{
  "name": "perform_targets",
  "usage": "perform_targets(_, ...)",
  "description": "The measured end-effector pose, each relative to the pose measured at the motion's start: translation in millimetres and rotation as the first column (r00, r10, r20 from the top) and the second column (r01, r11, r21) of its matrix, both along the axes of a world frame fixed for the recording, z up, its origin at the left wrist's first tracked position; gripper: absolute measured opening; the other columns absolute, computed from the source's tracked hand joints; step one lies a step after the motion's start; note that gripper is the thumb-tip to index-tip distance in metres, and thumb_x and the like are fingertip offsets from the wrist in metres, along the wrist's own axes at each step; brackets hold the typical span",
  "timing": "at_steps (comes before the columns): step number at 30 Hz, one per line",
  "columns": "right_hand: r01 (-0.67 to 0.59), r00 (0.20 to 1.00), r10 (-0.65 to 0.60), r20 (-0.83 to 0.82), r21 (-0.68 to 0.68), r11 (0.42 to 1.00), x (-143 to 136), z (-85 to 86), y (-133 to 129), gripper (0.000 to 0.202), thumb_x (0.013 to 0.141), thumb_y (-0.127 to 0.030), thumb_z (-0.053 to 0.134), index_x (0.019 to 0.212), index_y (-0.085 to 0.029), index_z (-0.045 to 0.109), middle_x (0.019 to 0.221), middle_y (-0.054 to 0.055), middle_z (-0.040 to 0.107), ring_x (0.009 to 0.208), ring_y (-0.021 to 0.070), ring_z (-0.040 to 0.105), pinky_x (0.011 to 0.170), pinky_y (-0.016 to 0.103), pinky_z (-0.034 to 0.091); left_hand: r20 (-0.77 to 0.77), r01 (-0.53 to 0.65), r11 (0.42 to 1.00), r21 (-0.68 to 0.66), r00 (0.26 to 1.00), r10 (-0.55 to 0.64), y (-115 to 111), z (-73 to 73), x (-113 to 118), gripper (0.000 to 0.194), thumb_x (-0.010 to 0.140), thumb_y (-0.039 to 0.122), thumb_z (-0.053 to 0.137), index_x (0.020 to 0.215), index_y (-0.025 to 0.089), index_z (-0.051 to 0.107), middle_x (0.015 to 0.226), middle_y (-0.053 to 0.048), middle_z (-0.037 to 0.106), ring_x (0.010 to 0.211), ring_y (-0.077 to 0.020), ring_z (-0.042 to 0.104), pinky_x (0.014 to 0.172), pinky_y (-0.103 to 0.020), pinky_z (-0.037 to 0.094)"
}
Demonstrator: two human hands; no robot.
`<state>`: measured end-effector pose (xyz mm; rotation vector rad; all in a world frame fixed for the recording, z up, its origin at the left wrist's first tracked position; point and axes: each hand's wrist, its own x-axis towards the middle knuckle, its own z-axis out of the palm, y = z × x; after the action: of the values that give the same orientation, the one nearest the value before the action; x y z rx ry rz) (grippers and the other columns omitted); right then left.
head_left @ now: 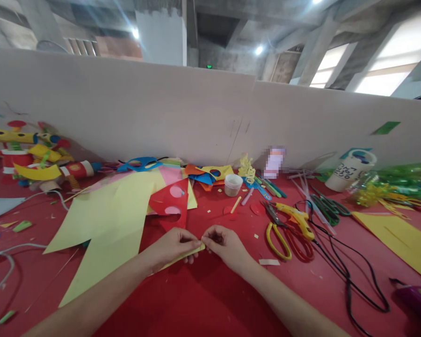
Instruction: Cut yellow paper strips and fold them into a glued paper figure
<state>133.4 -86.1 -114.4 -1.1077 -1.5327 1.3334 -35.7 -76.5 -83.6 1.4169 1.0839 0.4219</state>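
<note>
A narrow yellow strip (185,255), perhaps paper or foam, runs slantwise under my left hand (173,246), which is closed around it with the thumb on top. My right hand (224,242) pinches the strip's far right end, its fingers curled in. Both hands meet just above the red tabletop (196,299), fingertips nearly touching. Behind my left hand lies a red cut-out sheet (161,203) with pink spots. Large pale yellow sheets (115,215) spread to its left.
On the right lie pliers (279,234) with yellow handles, a yellow glue gun (298,220) with a black cord, and green scissors (328,208). A small white tub (233,185) stands mid-table. Paper-cup figures (16,161) stand at the left. A white partition (161,112) rises behind.
</note>
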Motion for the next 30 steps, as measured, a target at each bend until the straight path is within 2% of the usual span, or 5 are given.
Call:
perform_targets(6, 0.003, 1.0, -0.003, -0.003, -0.026, 1.0, -0.2, -0.4, -0.7, 0.019, 0.073, -0.036, 0.058, 0.069, -0.018, 0.055, 0.056, -0.003, 0.052, 0.052, 0.0097, 0.048, 0.054, 0.023, 0.04, -0.022, 0.017, 1.0, 0.026, 1.0, -0.016, 2.0, -6.8, -2.1, 0.028, 0.071, 0.041, 0.059, 0.065, 0.013, 0.062, 0.056, 0.001, 0.056, 0.05, -0.0097, 0.05, 0.051, -0.022, 0.037)
perform_targets(11, 0.001, 0.998, -0.006, -0.066, -0.065, 0.998, -0.2, -5.9, 2.4, 0.028, 0.07, -0.045, 0.061, 0.071, -0.018, 0.055, 0.057, -0.003, 0.053, 0.051, 0.0097, 0.049, 0.054, 0.024, 0.041, -0.038, 0.048, 0.996, 0.07, 0.998, -0.045, 2.1, -4.7, -2.5, 0.028, 0.074, 0.041, 0.056, 0.069, 0.014, 0.061, 0.058, 0.002, 0.055, 0.052, -0.0097, 0.049, 0.052, -0.021, 0.037)
perform_targets(19, 0.005, 0.998, -0.008, -0.068, -0.051, 0.999, 0.1, -9.0, 3.3, 0.029, 0.07, -0.046, 0.062, 0.071, -0.017, 0.055, 0.057, -0.003, 0.053, 0.05, 0.0093, 0.048, 0.054, 0.023, 0.041, -0.05, 0.062, 0.996, 0.064, 0.997, -0.059, 1.1, -6.1, -1.2, 0.029, 0.073, 0.042, 0.057, 0.072, 0.013, 0.063, 0.059, 0.001, 0.055, 0.052, -0.0102, 0.05, 0.051, -0.022, 0.037)
perform_targets(25, -0.025, 0.991, 0.003, -0.137, -0.16, 0.987, 0.0, -5.3, 3.6, 0.043, 0.066, -0.059, 0.058, 0.07, -0.017, 0.056, 0.059, -0.002, 0.056, 0.053, 0.0105, 0.053, 0.057, 0.025, 0.044, -0.019, 0.027, 0.997, 0.067, 0.999, -0.026, 2.5, -7.9, -1.9, 0.025, 0.072, 0.038, 0.057, 0.069, 0.013, 0.061, 0.057, 0.002, 0.055, 0.051, -0.0095, 0.049, 0.051, -0.021, 0.036)
perform_targets(30, -0.046, 0.991, 0.023, -0.128, -0.179, 0.983, 0.7, -4.6, 2.4, 0.042, 0.06, -0.055, 0.066, 0.07, -0.017, 0.054, 0.062, -0.001, 0.057, 0.053, 0.0103, 0.053, 0.056, 0.025, 0.044, -0.01, 0.004, 0.994, 0.111, 1.0, -0.003, 4.1, -6.7, -2.4, 0.023, 0.072, 0.036, 0.057, 0.066, 0.014, 0.059, 0.059, 0.002, 0.055, 0.052, -0.0093, 0.05, 0.052, -0.022, 0.036)
